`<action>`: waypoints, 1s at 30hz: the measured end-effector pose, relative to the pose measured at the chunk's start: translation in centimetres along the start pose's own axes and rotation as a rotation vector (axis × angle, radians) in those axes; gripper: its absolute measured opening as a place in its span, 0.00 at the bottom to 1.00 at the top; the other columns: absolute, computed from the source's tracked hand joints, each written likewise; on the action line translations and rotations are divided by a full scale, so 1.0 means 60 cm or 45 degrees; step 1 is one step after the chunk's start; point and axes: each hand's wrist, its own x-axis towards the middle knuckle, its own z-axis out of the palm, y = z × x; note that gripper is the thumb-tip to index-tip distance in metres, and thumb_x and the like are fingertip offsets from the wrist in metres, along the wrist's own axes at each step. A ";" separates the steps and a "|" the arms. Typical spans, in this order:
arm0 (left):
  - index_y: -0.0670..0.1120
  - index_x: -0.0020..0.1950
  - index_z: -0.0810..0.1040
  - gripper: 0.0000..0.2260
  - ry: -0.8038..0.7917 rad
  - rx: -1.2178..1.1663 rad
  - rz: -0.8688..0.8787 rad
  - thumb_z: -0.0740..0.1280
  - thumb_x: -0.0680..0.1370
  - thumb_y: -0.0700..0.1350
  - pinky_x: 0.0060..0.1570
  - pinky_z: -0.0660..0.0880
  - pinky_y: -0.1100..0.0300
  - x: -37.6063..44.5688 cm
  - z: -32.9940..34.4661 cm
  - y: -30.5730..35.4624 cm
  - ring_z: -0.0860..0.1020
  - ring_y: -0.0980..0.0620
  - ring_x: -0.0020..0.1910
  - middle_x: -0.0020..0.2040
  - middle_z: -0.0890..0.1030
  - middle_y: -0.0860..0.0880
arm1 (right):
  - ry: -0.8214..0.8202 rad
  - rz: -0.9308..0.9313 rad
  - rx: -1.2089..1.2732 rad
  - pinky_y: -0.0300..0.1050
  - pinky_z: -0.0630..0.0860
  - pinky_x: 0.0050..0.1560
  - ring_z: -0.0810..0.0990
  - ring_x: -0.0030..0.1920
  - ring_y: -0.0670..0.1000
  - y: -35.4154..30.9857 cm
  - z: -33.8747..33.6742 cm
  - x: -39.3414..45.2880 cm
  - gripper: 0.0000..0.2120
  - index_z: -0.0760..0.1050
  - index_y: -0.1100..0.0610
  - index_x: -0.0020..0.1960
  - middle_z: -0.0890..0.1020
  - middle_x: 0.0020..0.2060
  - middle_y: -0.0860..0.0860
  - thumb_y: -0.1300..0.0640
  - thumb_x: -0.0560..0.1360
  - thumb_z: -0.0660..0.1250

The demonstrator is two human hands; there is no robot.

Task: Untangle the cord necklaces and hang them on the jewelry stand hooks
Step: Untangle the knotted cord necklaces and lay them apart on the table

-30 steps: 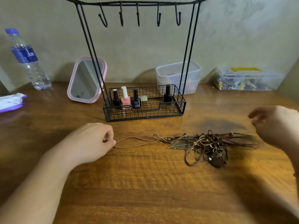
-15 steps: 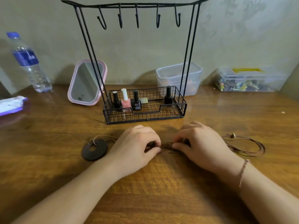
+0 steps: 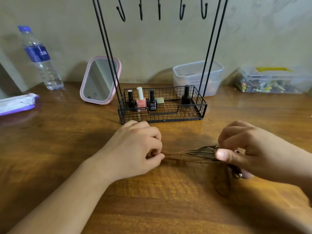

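Observation:
Brown cord necklaces (image 3: 173, 157) stretch across the wooden table between my two hands. My left hand (image 3: 136, 149) pinches the cords' left end between thumb and finger. My right hand (image 3: 244, 149) grips the other end together with a bronze leaf pendant (image 3: 200, 152); more cord and a small clasp (image 3: 236, 173) hang under its fingers. A dark blurred loop (image 3: 221, 184) dangles below that hand. The black wire jewelry stand (image 3: 162, 107) is just behind my hands, its several hooks (image 3: 158, 10) bare.
The stand's basket holds nail polish bottles (image 3: 141, 100). A pink mirror (image 3: 100, 80) leans at its left, a water bottle (image 3: 39, 56) and a wipes pack (image 3: 16, 103) sit further left. Two clear plastic boxes (image 3: 197, 76) (image 3: 271, 80) stand at the back right.
My hands have moved apart, pulling the cords taut; the right hand now lifts the leaf pendant. The round dark pendant and the cord loop on the table are no longer seen.

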 end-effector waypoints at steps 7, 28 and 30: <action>0.55 0.36 0.75 0.08 -0.046 -0.135 -0.032 0.65 0.76 0.51 0.39 0.70 0.65 -0.004 -0.006 0.006 0.74 0.59 0.35 0.33 0.76 0.57 | 0.246 -0.056 -0.030 0.47 0.77 0.53 0.75 0.55 0.47 -0.075 0.080 0.057 0.19 0.81 0.46 0.55 0.80 0.53 0.42 0.36 0.73 0.61; 0.55 0.46 0.85 0.07 0.025 -0.325 -0.345 0.74 0.72 0.43 0.39 0.76 0.69 -0.005 -0.008 0.006 0.77 0.63 0.38 0.38 0.80 0.59 | 0.395 0.021 0.463 0.35 0.70 0.36 0.75 0.37 0.46 -0.052 0.078 0.049 0.10 0.72 0.48 0.44 0.79 0.37 0.46 0.63 0.77 0.63; 0.55 0.55 0.84 0.13 -0.002 -0.352 -0.339 0.73 0.72 0.42 0.40 0.78 0.67 -0.003 -0.008 0.007 0.78 0.62 0.39 0.40 0.80 0.58 | 0.396 -0.053 0.810 0.44 0.72 0.38 0.75 0.36 0.52 -0.051 0.066 0.044 0.04 0.71 0.48 0.46 0.80 0.37 0.48 0.54 0.79 0.60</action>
